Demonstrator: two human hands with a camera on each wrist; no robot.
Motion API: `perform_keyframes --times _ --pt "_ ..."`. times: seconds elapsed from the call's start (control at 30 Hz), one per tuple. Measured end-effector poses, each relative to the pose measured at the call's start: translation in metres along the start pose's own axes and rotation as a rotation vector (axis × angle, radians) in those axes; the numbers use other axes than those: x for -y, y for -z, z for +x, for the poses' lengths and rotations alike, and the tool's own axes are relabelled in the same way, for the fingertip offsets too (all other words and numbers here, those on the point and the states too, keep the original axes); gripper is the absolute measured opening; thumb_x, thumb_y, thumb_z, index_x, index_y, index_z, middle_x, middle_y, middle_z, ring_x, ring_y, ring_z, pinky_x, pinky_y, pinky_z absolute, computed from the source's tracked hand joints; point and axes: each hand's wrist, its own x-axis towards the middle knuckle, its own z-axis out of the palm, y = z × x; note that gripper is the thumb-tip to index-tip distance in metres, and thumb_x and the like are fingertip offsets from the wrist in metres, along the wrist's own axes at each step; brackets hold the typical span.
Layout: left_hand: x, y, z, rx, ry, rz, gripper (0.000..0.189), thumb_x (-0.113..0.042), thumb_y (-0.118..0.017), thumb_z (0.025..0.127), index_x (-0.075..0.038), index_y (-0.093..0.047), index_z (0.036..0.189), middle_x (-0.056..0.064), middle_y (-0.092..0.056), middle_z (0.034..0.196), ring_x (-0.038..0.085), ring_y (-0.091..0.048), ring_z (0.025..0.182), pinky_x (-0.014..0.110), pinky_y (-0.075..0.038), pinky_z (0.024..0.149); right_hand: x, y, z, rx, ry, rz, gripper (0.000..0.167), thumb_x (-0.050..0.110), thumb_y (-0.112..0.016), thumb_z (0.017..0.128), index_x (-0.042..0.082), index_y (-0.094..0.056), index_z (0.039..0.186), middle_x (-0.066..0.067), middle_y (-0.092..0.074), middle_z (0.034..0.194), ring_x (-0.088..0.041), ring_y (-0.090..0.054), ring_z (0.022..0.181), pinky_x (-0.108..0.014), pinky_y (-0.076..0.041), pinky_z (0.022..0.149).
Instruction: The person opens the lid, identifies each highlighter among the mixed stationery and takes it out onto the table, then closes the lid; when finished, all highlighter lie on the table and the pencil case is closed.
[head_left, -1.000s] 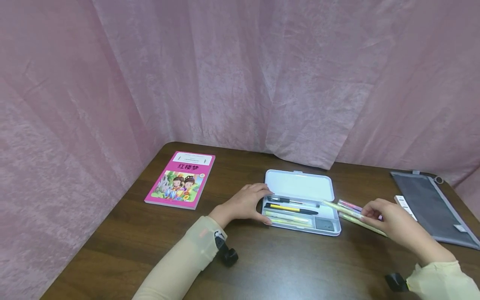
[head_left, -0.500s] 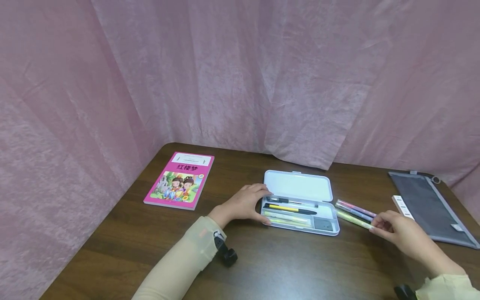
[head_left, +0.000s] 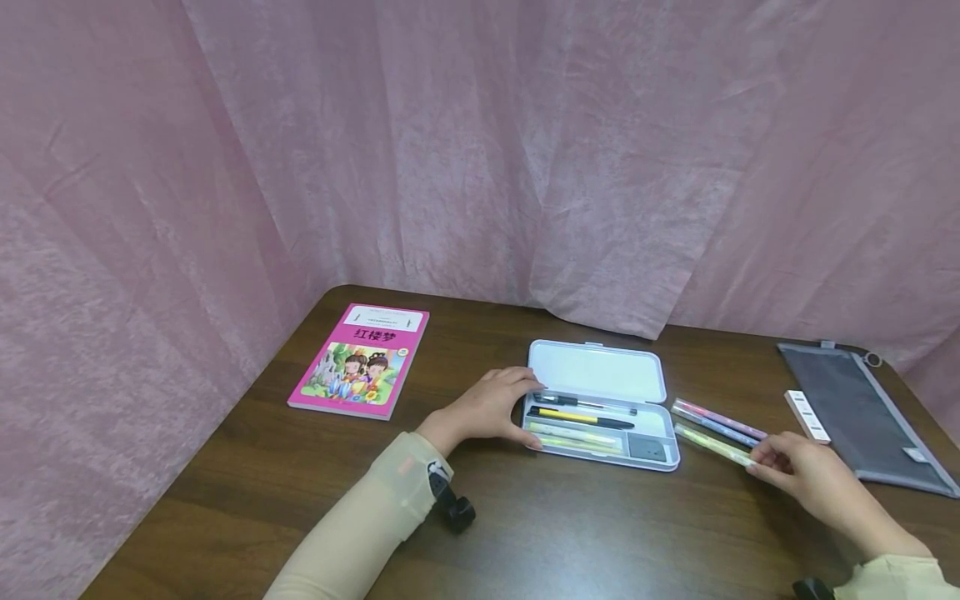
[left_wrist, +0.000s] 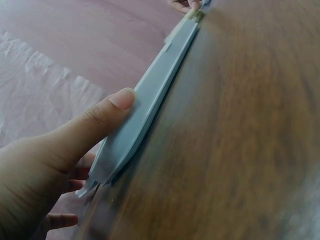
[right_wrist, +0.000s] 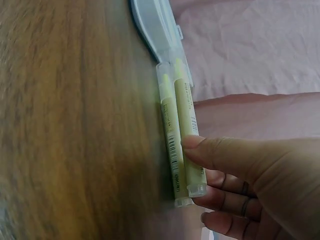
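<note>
A white pencil case (head_left: 596,375) lies with its lid raised, holding black and yellow pens, two pale yellow highlighters and a grey eraser (head_left: 647,448). My left hand (head_left: 491,406) holds the case's left end, thumb (left_wrist: 122,100) along the front wall and fingers at the far side. Right of the case, my right hand (head_left: 802,471) pinches a yellow highlighter (right_wrist: 186,110) near its end. A second yellow highlighter (right_wrist: 171,135) lies right alongside it. Just behind are a pink pen (head_left: 720,415) and a blue pen (head_left: 723,428), their right ends near my fingers.
A pink book (head_left: 362,360) lies at the table's left. A grey mesh pouch (head_left: 862,408) lies at the right, with a small white strip (head_left: 807,415) at its left edge. Pink curtains (head_left: 480,167) hang behind the wooden table (head_left: 600,533).
My right hand has moved right and towards me, bringing the highlighter down from above the pens to beside the other one. My left hand stays on the pencil case.
</note>
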Motion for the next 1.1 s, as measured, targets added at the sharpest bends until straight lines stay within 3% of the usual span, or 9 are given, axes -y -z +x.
perform_keyframes --times 0.37,1.1 --pt "0.0 -0.0005 0.0009 0.008 0.013 -0.002 0.087 -0.065 -0.075 0.069 -0.016 -0.052 0.137 0.0 -0.048 0.142 0.016 -0.039 0.137 0.037 -0.031 0.116 -0.0043 -0.005 -0.0007 0.018 -0.028 -0.016 0.022 0.009 -0.081 0.069 0.016 -0.061 0.073 0.012 -0.049 0.068 0.01 -0.034 0.062 -0.021 -0.035 0.052" --pt "0.0002 -0.0013 0.001 0.006 0.009 0.005 0.088 -0.066 -0.075 0.068 -0.015 -0.053 0.136 0.0 -0.049 0.141 0.016 -0.04 0.137 0.037 -0.031 0.116 -0.002 -0.0056 -0.0003 -0.07 0.034 -0.023 0.027 0.008 -0.084 0.061 0.018 -0.062 0.074 0.016 -0.048 0.068 0.011 -0.036 0.062 -0.02 -0.035 0.052"
